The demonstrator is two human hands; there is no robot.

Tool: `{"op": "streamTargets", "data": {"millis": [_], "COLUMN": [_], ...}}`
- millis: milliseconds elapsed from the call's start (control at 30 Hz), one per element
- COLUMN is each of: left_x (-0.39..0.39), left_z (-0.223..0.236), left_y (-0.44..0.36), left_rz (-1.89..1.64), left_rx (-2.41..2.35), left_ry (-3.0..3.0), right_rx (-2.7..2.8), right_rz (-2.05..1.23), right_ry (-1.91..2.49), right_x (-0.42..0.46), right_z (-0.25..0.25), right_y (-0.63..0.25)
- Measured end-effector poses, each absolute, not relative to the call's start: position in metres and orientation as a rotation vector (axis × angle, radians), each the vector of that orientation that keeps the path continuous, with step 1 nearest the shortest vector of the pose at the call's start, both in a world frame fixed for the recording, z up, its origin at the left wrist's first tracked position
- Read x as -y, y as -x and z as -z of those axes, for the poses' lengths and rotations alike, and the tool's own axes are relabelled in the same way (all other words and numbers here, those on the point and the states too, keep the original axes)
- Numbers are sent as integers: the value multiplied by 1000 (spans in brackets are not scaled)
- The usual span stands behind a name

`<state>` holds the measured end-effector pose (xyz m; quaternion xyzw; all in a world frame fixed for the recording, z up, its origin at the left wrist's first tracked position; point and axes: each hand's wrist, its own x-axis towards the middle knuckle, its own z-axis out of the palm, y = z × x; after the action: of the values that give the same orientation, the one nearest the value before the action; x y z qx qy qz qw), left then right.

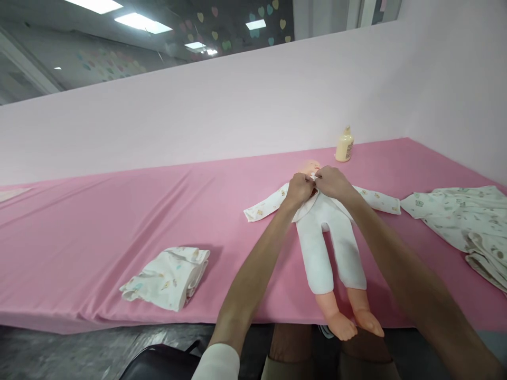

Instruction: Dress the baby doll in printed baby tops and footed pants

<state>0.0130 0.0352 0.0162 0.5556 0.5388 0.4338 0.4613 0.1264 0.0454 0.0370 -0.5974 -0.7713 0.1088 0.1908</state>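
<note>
On a pink-covered table lies a baby doll (312,243) on its back, its feet at the front edge. It wears a white long-sleeved baby shirt (263,207) with small prints, both sleeves spread out sideways. At the neck of the shirt, my left hand (301,187) and my right hand (331,182) are close together, fingers closed on the fabric just below the doll's chin. My hands hide the collar and exactly what the fingertips pinch. Most of the doll's head (310,167) is behind them.
A cream pump bottle (345,145) stands at the back, near the wall. Folded printed baby clothing (168,277) lies front left. A larger printed cloth (463,216) spreads at the right, touching the shirt's sleeve end. A black chair (160,364) is below the front edge.
</note>
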Motion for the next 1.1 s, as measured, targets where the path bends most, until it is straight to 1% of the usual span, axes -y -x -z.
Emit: {"op": "streamTargets", "data": {"millis": [100, 400, 633, 833, 1100], "left_x": [-35, -55, -59, -52, -51], "left_z": [-19, -7, -3, -6, -3], "left_y": [-11, 4, 4, 2, -4], "left_rz": [-1049, -1036, -1044, -1056, -1105], "left_rx": [-1192, -1060, -1055, -1093, -1165], "left_ry": [-1260, -923, -869, -893, -947], "right_rx": [2248, 2450, 2538, 2565, 2552], "right_rz": [-215, -108, -55, 127, 35], "right_ry": [1673, 1589, 1601, 1561, 1569], "right_x": [-45, -35, -31, -23, -23], "right_z": [-35, -38, -42, -39, -40], "right_y": [-125, -121, -120, -119, -120]}}
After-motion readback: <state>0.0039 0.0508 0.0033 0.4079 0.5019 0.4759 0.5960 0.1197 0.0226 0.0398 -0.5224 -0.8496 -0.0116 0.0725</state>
